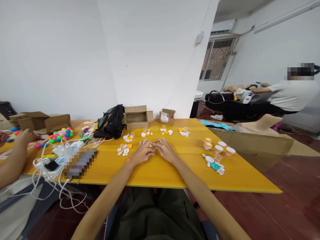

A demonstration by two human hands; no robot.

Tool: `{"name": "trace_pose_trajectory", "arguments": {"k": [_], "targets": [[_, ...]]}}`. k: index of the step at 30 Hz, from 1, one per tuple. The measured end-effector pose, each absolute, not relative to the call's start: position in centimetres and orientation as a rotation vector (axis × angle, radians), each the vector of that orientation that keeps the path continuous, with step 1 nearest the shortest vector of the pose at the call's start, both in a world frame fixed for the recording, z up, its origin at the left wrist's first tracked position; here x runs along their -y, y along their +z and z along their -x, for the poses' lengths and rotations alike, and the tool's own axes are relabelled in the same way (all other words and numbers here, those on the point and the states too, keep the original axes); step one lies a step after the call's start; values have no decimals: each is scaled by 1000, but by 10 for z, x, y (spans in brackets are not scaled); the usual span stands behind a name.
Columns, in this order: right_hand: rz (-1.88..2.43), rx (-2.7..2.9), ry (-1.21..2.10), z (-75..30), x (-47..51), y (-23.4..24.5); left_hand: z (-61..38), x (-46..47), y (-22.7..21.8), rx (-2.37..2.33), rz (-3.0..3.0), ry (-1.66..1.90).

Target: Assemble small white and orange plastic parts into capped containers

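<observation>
My left hand [142,152] and my right hand [164,150] meet over the middle of the yellow table [165,175], forearms reaching in from the front. A small white plastic piece [150,145] shows between their fingertips, pinched there with its shape mostly covered. My left thumb points toward the right hand. Beyond the hands lie small groups of parts: an orange ring [129,146] with white pieces on the left, a white disc [143,135] with a clear cup behind, and a white disc [170,132] beside another orange ring.
Lidded clear cups [218,149] and a teal ring [215,166] stand right. A power strip [56,165] with cables and a pixelated dark object [80,163] lie left. Behind are a black backpack [111,121] and an open carton [136,118]. A co-worker's arm [16,156] is far left.
</observation>
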State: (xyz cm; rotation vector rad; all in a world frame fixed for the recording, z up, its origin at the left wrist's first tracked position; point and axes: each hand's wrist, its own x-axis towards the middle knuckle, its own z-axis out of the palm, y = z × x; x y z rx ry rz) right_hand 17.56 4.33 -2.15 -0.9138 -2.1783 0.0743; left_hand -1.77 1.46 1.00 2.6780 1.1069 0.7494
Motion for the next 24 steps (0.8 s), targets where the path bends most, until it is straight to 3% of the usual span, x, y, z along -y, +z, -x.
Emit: {"name": "trace_pose_trajectory", "arguments": {"k": [10,17,24], "targets": [[919,2203,60,-172,-39,-18,17,-17,10,-1192,-2519,803],[919,2209,36,-158,-31,-14,35,-33,17,-1440,-2295,1151],[997,2259,50,-147,-26,-10,37,-38,7,-1517,-2257,981]]}}
